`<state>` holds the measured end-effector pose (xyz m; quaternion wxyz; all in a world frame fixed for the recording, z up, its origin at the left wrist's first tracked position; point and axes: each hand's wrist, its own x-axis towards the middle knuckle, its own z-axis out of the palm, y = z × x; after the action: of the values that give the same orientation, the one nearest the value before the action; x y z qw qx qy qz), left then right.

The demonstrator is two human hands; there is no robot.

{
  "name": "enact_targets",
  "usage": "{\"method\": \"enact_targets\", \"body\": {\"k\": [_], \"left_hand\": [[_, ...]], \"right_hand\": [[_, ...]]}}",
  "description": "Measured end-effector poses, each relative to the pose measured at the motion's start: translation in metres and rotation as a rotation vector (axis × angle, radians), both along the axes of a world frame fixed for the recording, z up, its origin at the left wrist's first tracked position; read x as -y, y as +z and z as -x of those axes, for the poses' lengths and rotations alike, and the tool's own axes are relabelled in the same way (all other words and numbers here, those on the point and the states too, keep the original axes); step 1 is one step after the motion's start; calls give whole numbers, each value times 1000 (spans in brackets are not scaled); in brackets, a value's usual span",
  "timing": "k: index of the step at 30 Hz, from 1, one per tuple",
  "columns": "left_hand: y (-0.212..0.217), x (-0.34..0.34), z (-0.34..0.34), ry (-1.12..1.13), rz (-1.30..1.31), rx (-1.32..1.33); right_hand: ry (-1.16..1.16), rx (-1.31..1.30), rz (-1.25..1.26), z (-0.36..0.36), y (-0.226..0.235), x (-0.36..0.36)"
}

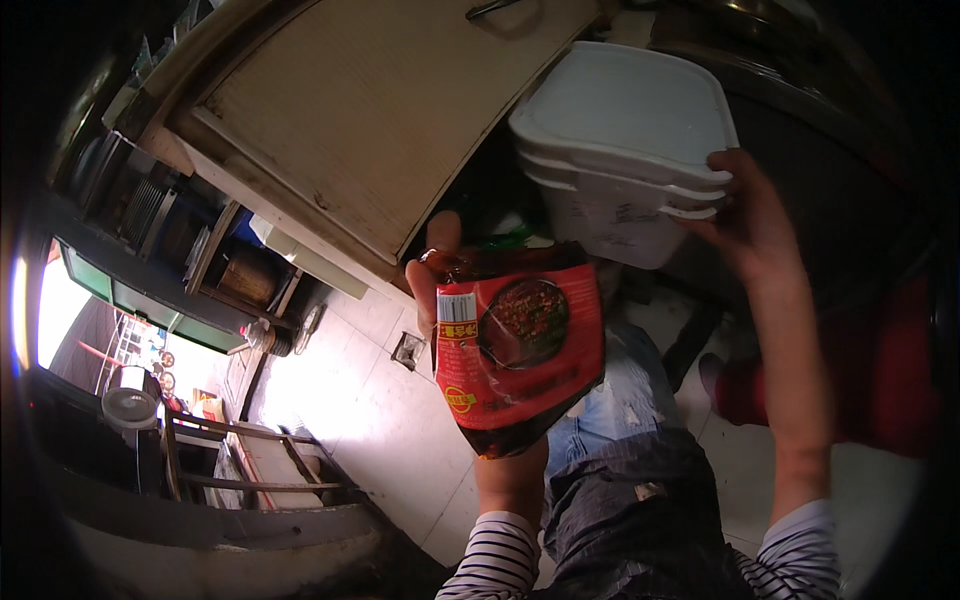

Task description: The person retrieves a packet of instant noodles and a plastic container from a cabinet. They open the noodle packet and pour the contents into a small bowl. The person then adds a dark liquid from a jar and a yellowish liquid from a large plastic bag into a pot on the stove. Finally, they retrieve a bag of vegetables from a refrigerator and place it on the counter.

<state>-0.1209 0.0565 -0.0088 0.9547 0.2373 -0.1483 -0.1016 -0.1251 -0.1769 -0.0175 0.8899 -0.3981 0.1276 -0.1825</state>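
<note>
My left hand (424, 285) is wrapped round a dark brown sauce jug (520, 345), held tilted in front of me. Its large red label carries a picture of a dish of food and a barcode. My left palm is hidden behind the jug. At the upper right, my right hand (752, 215) grips the rim of a white lidded plastic tub (625, 110). Several rims show one under another, so it may be a stack. The tub sits by the open front of a cabinet, just beyond the jug.
A pale wooden cabinet door (350, 110) with a metal handle takes up the upper left. Something green and shiny (510, 235) lies in the shadow behind the jug. Light tiles (370, 400) cover the floor. A wooden rack (250, 485) stands lower left, near a bright doorway.
</note>
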Motion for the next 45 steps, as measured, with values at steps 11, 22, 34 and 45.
{"method": "enact_targets", "body": {"k": [11,22,34,45], "left_hand": [[-14,6,-3,-14,-57,26],[-18,7,-12,-13,-113,62],[-15,-8,-18,24,-167,110],[-59,-26,-44,-3,-295,223]], "right_hand": [[131,98,47,-38,9,-20],[118,82,153,-75,27,-40],[174,110,213,-137,17,-82],[287,77,336,-175,-47,-60]]}}
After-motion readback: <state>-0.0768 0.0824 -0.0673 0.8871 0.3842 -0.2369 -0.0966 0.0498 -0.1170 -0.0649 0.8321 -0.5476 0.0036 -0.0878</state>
